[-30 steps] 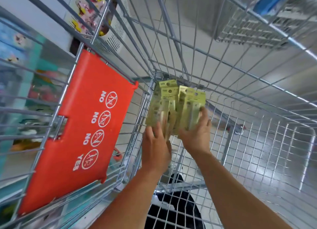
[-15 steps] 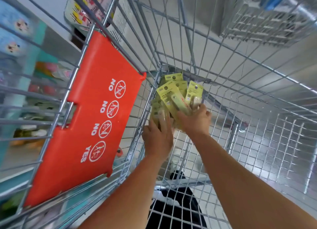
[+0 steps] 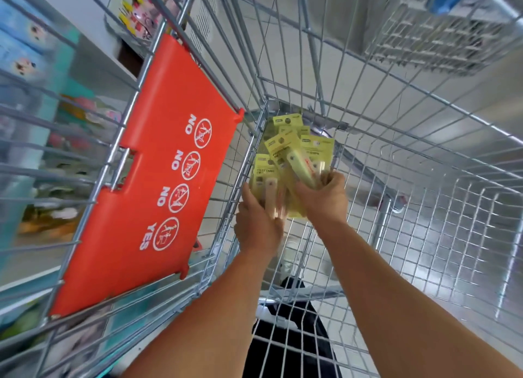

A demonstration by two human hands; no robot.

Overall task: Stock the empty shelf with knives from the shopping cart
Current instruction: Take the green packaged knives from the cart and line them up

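Left hand and right hand each gripping knife packs, inside shopping cart, red seat flap left

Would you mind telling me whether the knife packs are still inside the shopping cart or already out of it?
Inside: both hands hold the yellow knife packs low within the cart's wire walls.
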